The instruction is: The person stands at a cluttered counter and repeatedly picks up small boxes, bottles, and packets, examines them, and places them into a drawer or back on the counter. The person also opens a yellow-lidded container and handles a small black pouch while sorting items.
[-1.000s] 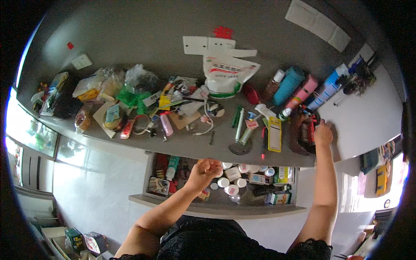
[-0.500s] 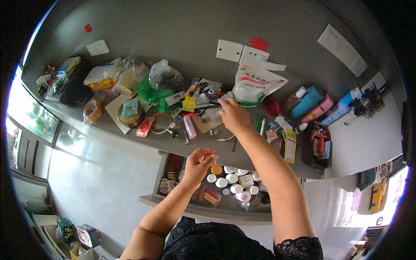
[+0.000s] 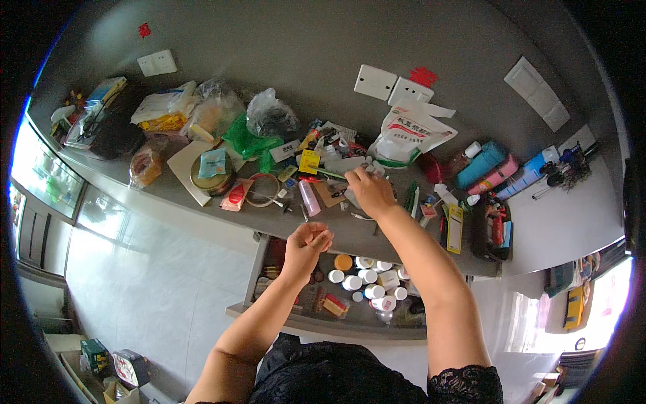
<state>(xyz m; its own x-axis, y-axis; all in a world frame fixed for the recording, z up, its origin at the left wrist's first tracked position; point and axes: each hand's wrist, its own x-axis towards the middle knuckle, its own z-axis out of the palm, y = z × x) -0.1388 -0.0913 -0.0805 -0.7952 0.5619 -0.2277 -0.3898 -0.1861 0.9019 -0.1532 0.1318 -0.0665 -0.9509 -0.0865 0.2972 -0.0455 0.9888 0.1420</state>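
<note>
My left hand point(image 3: 308, 248) hovers above the front edge of the counter, over the open drawer. Its fingers are curled in against the thumb; anything between them is too small to make out. My right hand point(image 3: 372, 192) reaches down into the small clutter in the middle of the counter, fingers bent and drawn together. What they grip, if anything, is hidden. Around the fingertips lie a brown card point(image 3: 330, 193) and clear plastic pieces. Left of it are a pink bottle point(image 3: 309, 197) and a yellow packet point(image 3: 309, 161). Behind stands a white pouch point(image 3: 412, 133).
Below the counter, the open drawer point(image 3: 336, 328) holds several white bottles point(image 3: 367, 277). Left on the counter are a green bag point(image 3: 250, 141), a round tin point(image 3: 212, 176) and a tape roll point(image 3: 145, 168). At right stand a blue cylinder point(image 3: 486, 161) and a dark basket point(image 3: 490, 232).
My right hand has come down a little, toward the front of the counter, its fingers bending further. My left hand stays curled over the drawer. The whole view has shifted slightly.
</note>
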